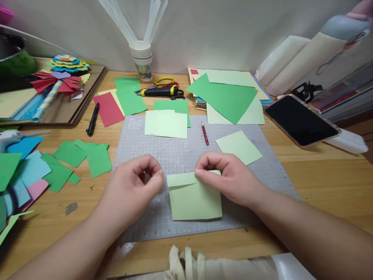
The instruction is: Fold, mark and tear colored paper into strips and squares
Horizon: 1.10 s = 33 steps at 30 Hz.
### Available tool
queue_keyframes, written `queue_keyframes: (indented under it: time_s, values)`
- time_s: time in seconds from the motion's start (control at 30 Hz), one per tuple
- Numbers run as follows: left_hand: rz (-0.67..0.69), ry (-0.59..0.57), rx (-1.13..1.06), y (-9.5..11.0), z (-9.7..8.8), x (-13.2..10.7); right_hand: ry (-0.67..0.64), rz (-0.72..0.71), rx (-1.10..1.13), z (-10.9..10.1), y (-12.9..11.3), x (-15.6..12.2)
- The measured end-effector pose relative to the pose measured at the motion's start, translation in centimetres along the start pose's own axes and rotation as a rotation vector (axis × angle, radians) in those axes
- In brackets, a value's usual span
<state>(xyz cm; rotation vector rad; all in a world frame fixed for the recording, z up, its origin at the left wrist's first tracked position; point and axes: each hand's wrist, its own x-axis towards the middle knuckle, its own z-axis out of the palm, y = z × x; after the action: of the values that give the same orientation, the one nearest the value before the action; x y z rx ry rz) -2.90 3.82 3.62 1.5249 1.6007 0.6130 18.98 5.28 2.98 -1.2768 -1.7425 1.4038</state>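
Observation:
A pale green sheet of paper with a strip folded over along its top edge lies over the grey cutting mat. My right hand pinches that folded edge near its right end, thumb on top. Just left of the sheet, my left hand has thumb and forefinger tips together, apart from the paper; I cannot see anything between them. Behind the hands, more pale green pieces lie on the mat, and a single pale green square rests to the right. A short red pencil lies between them.
Green scraps and a black pen are on the left. At the back stand paper cups with straws, beside a black-and-yellow cutter. A phone leans at the right, near a large green sheet.

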Motion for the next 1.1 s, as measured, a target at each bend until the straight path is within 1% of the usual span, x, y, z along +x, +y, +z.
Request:
queue_keyframes:
  time_s: [0.07,0.1,0.13,0.2,0.3,0.37,0.43,0.53,0.67,0.8,0.9,1.0,1.1]
  values:
    - [-0.007,0.073,-0.054,-0.1,0.0,0.1,0.014,0.010,0.036,0.0,0.1,0.1]
    - [0.006,0.070,-0.096,-0.1,0.1,0.2,0.013,0.017,0.052,0.0,0.1,0.1]
    - [0.025,0.040,-0.137,0.0,0.2,0.2,0.005,0.025,0.064,0.2,0.2,0.0]
    - [0.063,-0.074,-0.172,0.0,0.6,0.0,-0.019,0.037,0.067,0.5,0.2,0.0]
    - [0.091,-0.200,-0.102,0.0,1.2,-0.4,-0.023,-0.003,-0.021,1.1,0.2,-0.3]
    - [0.118,-0.231,-0.042,0.0,1.5,-0.6,-0.028,-0.080,-0.140,1.4,0.1,-0.5]
    - [0.163,-0.252,0.017,0.0,1.8,-0.9,-0.058,-0.177,-0.264,1.6,0.1,-0.7]
    - [0.229,-0.274,0.076,0.0,1.9,-1.0,-0.100,-0.250,-0.375,1.7,0.1,-0.8]
    - [0.250,-0.241,0.073,-0.1,1.5,-0.8,-0.086,-0.264,-0.404,1.2,0.3,-0.6]
    - [0.249,-0.181,0.031,0.1,0.7,-0.6,-0.048,-0.241,-0.399,0.0,0.3,-0.1]
    - [0.220,-0.145,-0.001,0.3,0.1,-0.4,-0.019,-0.220,-0.383,-0.9,0.3,0.2]
    - [0.190,-0.127,-0.035,0.2,-0.4,-0.3,0.016,-0.153,-0.385,-1.8,0.5,0.6]
    - [0.134,-0.116,-0.127,-0.2,-0.5,-0.2,0.136,-0.046,-0.408,-2.4,0.8,1.1]
